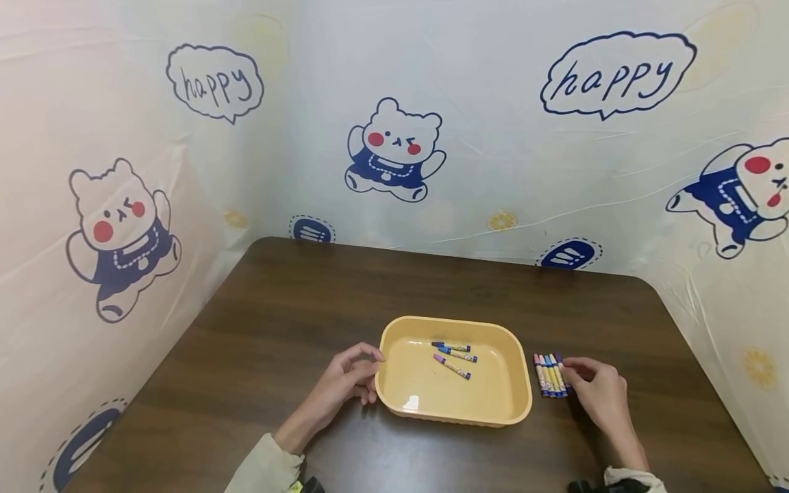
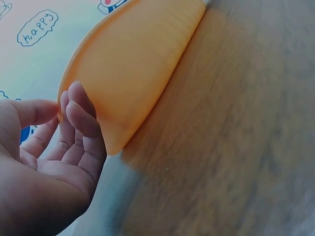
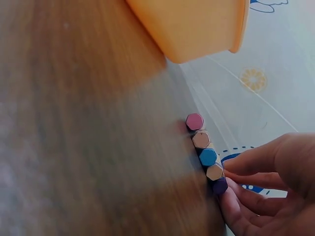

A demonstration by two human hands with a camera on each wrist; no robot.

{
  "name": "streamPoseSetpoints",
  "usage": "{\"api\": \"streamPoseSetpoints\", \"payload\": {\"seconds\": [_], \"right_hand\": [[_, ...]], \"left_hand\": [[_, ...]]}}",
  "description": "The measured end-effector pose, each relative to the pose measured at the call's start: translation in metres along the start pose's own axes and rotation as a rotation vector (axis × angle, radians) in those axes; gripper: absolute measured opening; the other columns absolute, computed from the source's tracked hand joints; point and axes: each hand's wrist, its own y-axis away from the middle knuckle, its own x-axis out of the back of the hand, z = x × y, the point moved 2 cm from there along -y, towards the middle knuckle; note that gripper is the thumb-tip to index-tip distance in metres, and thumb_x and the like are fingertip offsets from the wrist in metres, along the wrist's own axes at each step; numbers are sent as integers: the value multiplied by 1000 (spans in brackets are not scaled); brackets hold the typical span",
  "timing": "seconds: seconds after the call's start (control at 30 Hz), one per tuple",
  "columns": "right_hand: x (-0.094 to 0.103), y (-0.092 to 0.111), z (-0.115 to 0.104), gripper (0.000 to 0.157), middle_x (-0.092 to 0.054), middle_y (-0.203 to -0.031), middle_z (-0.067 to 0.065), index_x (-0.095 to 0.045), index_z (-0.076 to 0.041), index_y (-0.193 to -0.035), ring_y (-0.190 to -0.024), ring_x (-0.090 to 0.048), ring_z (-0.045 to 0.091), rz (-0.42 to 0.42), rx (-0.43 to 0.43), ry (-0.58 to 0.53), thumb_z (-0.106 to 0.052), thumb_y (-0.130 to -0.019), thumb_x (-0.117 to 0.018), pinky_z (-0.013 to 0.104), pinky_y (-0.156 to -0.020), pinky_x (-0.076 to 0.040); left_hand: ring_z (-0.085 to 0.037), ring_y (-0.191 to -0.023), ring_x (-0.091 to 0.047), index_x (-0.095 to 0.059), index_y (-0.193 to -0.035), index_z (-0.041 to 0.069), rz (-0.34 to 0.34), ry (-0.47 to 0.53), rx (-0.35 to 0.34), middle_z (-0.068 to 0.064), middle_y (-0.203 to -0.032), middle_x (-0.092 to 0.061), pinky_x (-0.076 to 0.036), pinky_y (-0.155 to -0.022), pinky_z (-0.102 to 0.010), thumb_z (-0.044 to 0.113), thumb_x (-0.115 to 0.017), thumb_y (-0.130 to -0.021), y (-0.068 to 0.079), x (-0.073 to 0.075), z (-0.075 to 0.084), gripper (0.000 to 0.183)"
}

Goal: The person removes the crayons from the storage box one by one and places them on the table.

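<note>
A yellow plastic basin (image 1: pixel 456 411) sits on the table, with three crayons lying loose inside: a dark blue one (image 1: pixel 453 346), a blue one (image 1: pixel 459 355) and a pink one (image 1: pixel 453 368). At its left side my left hand (image 1: pixel 345 380) holds the rim between curled fingers, seen closer in the left wrist view. To the right of the basin, several crayons (image 1: pixel 547 376) lie side by side in a row, tips pointing away. My right hand (image 1: pixel 600 394) pinches the purple crayon (image 3: pixel 220 186) at the row's right end, which touches its pale neighbour (image 3: pixel 215 172).
The brown table (image 1: pixel 296 308) has rounded far corners. Light fabric (image 1: pixel 487 157) printed with bears and "happy" bubbles hangs behind it and at both sides. The crayon row lies close beside the basin's right wall.
</note>
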Motion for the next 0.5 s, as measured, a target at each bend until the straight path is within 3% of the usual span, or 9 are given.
{"api": "streamPoseSetpoints", "payload": {"seconds": [0.23, 0.5], "right_hand": [[1, 6, 2, 10, -73, -79, 1, -77, -7, -94, -77, -64, 13, -21, -15, 2, -13, -87, -75, 37, -70, -46], [0, 7, -1, 11, -73, -79, 2, -78, -7, -94, -73, -62, 8, 4, -18, -1, -15, -88, -74, 28, -65, -46]], "left_hand": [[-20, -59, -61, -48, -123, -10, 3, -9, 9, -8, -72, -62, -51, -53, -26, 10, -53, -103, 0, -2, 1, 29], [-19, -59, -62, -49, -122, -9, 9, -17, 10, -7, -71, -62, -52, -53, -27, 12, -55, -101, 0, -1, 0, 30]]}}
